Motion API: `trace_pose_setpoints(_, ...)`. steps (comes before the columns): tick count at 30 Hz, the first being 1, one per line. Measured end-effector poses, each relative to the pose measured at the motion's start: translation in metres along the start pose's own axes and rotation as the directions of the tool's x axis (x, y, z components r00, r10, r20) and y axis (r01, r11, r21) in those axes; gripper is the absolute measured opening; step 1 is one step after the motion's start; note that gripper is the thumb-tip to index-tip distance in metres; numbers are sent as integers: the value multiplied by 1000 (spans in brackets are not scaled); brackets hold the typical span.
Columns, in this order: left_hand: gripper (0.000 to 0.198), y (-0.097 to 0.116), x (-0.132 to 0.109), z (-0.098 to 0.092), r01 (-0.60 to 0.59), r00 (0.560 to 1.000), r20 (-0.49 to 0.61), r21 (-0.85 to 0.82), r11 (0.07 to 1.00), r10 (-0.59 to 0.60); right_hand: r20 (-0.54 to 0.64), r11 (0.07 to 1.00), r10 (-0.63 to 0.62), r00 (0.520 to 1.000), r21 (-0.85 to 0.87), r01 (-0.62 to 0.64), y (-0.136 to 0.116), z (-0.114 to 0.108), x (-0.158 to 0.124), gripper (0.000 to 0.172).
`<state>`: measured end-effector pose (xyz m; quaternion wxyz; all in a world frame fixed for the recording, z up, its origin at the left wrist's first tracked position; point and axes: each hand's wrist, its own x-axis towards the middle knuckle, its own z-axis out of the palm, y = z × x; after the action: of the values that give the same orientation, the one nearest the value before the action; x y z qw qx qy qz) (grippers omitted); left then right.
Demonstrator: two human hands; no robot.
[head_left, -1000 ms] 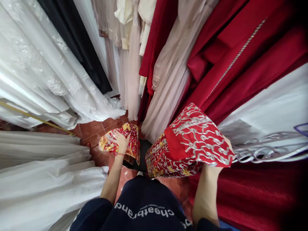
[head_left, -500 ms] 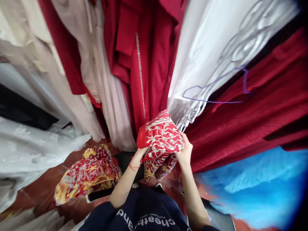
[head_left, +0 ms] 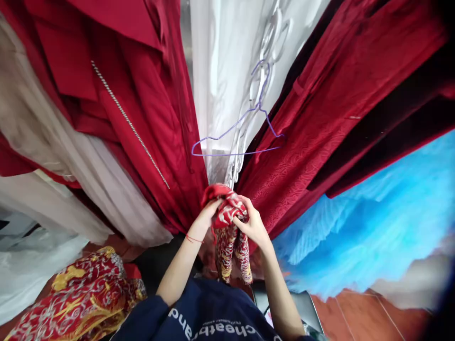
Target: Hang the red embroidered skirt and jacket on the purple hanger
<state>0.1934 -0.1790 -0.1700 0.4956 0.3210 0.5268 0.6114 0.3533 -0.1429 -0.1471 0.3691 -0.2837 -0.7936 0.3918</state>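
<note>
**Gripping the garment [head_left: 225,215] between left hand [head_left: 212,211] and right hand [head_left: 250,220]**

Held opened out half a second ago, with a broad face of silver pattern showing; now crumpled into a much smaller red-and-silver bundle, in front of the shirt [head_left: 220,308]. Gripped on the left with fingers partly buried in the cloth; on the right, with thumb and fingers curled about the edge. Seen hanging just below the bundle: two narrow lengths [head_left: 227,251] in red, silver and gold. Cannot tell for certain if joined to it.

Swung rightward in view since the earlier frames. Shifted toward the middle thereby: the purple hanger [head_left: 259,107], in front of white scrollwork [head_left: 238,161]. Moved over to the left: the red dress [head_left: 149,90] with its glittering strip [head_left: 131,125], beside a pale dress [head_left: 117,199]. Brought further into view at right: blue fabric [head_left: 377,218] and tiled floor [head_left: 355,315]. Left in the lower left corner: the patterned cloth [head_left: 95,293], touched by the left hand one second ago, now well apart from it.

Read upside down across the shirt, in white: "cheatbrand", creased near the "r". Printed alongside: a finer line, too small to read.
</note>
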Motion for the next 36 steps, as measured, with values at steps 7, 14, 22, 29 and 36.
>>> trace_pose_setpoints(7, 19, 42, 28, -16, -53, 973, 231, 280, 958, -13, 135, 985, 62, 989, 150, -82, 18, -20, 15, 24)
trace_pose_setpoints(14, 13, 53, 40, -16, -291, 935, 320, 457, 841, 150, -124, 980, 176, 977, 120, -161, 39, -23, 36, 28)
trace_pose_setpoints(22, 17, 84, 26, -43, -379, 871, 486, 577, 723, 68, -472, 999, 19, 882, -20, -32, 66, -60, 88, 35)
trace_pose_setpoints(29, 67, 21, 21, -37, -280, 905, -134, 524, 804, 403, -389, 956, 142, 910, 293, -24, 55, -39, 120, 17)
trace_pose_setpoints(36, 98, -93, 3, -20, -13, 959, -215, 621, 784, 186, -390, 981, 35, 920, 191, 44, 48, -26, 126, 20)
